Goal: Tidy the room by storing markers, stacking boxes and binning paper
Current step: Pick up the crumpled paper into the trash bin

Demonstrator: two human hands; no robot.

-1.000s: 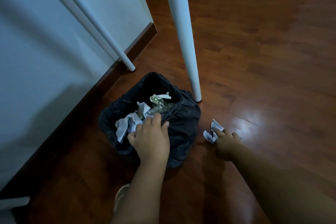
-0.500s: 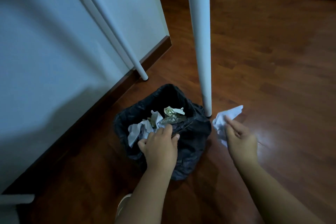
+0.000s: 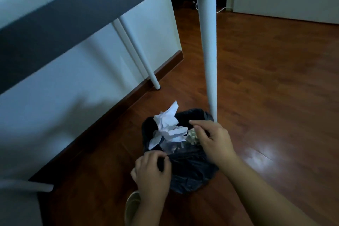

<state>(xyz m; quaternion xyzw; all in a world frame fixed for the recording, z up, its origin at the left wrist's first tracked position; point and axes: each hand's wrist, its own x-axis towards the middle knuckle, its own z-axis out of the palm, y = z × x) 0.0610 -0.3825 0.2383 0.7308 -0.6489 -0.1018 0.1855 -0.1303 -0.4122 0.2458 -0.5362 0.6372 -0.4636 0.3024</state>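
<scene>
Two hands: both at black plastic-lined bin (image 3: 185,174).
Left hand (image 3: 151,172): grips bin's near rim.
Right hand (image 3: 213,140): fingers loosely curled, empty, beside crumpled white paper (image 3: 169,123) in bin.

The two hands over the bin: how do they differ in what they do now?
The left hand grips the near edge of the black bag; the right hand is above the bag's opening and holds nothing visible. The left fingers curl tightly; the right ones are loosely bent beside the crumpled paper. Both hands are bare.

Glossy wooden floor (image 3: 266,97), crinkly black plastic bin bag (image 3: 190,170), crumpled white paper (image 3: 168,121).
</scene>
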